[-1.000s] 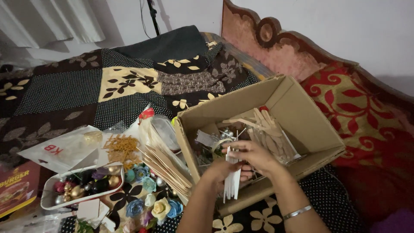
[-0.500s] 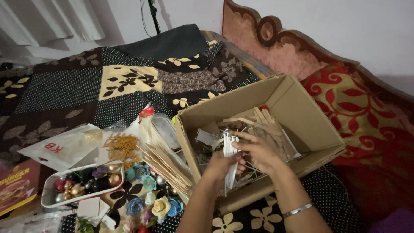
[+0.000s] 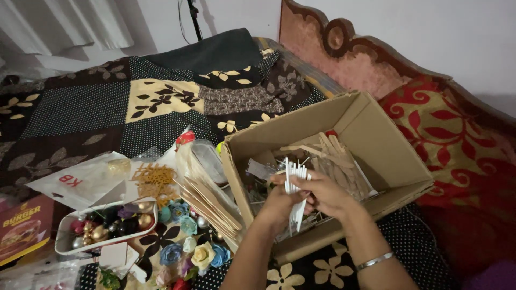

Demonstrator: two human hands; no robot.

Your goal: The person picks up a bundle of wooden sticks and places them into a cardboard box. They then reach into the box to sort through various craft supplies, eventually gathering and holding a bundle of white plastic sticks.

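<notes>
A bundle of thin white sticks (image 3: 295, 185) is gripped upright by the left hand (image 3: 279, 204) and right hand (image 3: 328, 194) above the open cardboard box (image 3: 376, 139) on the patchwork bedspread (image 3: 107, 107).

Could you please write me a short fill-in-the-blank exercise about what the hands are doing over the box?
1. Both hands, the left hand and the right hand, hold a bundle of ____ sticks.
2. The hands are over an open ____ box.
3. The right wrist wears a ____ bangle.
4. The tray left of the box holds shiny round ____.

Missing words: white; cardboard; silver; beads
</notes>
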